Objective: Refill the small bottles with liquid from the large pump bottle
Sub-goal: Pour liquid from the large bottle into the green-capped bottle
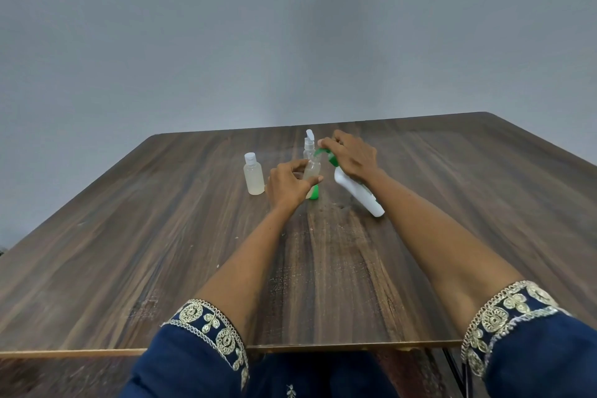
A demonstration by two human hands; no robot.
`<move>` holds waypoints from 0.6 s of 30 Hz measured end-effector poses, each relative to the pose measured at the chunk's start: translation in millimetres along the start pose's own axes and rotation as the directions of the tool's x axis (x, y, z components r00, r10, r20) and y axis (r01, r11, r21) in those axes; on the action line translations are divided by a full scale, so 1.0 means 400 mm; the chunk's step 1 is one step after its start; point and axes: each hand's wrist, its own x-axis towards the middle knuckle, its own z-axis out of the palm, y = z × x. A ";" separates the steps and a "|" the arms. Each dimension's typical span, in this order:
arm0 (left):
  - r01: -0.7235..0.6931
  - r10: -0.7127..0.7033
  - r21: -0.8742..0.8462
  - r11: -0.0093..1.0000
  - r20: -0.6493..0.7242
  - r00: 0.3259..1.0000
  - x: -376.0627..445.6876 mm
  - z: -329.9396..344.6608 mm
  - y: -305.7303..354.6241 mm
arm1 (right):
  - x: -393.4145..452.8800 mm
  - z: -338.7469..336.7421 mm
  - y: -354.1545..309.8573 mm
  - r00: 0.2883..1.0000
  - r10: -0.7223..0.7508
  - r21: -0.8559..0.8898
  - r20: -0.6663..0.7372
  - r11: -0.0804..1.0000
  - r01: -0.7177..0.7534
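My left hand grips a small clear bottle that stands upright near the table's middle, part filled with pale liquid. A green cap shows just below my thumb. My right hand lies over the green pump head of the large white pump bottle, which leans to the left with its base on the table. The green spout reaches over the small bottle's mouth. Behind them stands a small spray bottle with a white nozzle. To the left a capped small bottle holds pale liquid.
The wooden table runs wide on both sides and toward me; its near edge lies just above my blue embroidered sleeves. A plain grey wall stands right behind the table's far edge.
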 end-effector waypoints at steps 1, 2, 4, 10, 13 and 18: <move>-0.004 0.004 -0.001 1.000 -0.003 1.000 0.001 -0.002 0.002 | 0.000 -0.001 0.001 1.000 0.007 -0.001 0.006 1.000 -0.007; -0.008 0.008 0.001 1.000 -0.005 1.000 0.001 -0.002 0.002 | 0.000 -0.001 0.002 1.000 0.020 0.001 0.013 1.000 -0.020; -0.010 0.010 0.011 1.000 -0.004 1.000 0.000 -0.003 0.000 | 0.000 0.002 -0.002 0.999 0.045 0.015 0.021 0.999 -0.046; -0.005 0.005 0.021 1.000 -0.012 1.000 -0.004 -0.007 -0.005 | -0.007 0.010 -0.012 0.998 0.039 0.048 -0.041 0.998 -0.037; 0.003 -0.003 0.012 1.000 -0.004 1.000 -0.005 -0.004 -0.006 | -0.009 0.011 -0.012 0.996 0.033 0.050 -0.078 0.998 -0.029; 0.001 -0.001 0.002 1.000 -0.004 1.000 -0.002 -0.001 -0.004 | 0.001 0.008 -0.004 1.000 0.015 0.025 -0.022 1.000 -0.015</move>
